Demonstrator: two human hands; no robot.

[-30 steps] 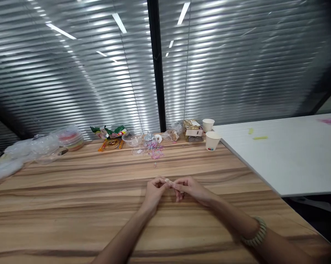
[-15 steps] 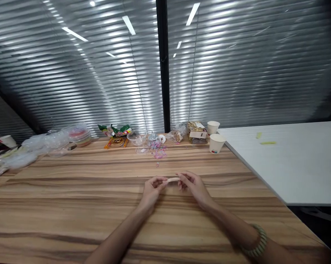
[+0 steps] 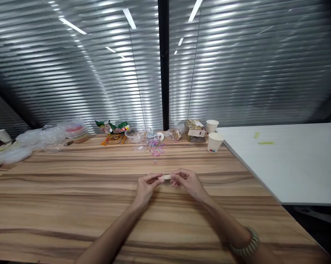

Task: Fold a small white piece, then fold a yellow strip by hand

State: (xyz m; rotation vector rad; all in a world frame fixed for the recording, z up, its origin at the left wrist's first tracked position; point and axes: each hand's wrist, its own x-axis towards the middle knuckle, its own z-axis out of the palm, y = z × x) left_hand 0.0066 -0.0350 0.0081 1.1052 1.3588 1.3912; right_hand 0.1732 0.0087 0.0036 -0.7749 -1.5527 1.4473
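head view: small pale strip (image 3: 166, 177) pinched between left hand (image 3: 145, 185) and right hand (image 3: 189, 182)

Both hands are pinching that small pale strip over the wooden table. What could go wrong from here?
1. The strip is held only at its ends by the left hand and right hand; it may slip out or, if it is soft, tear.
2. It is pale like the table, so once dropped it could be hard to spot.
3. The beads lie loose just beyond the hands; a forward reach could scatter them.
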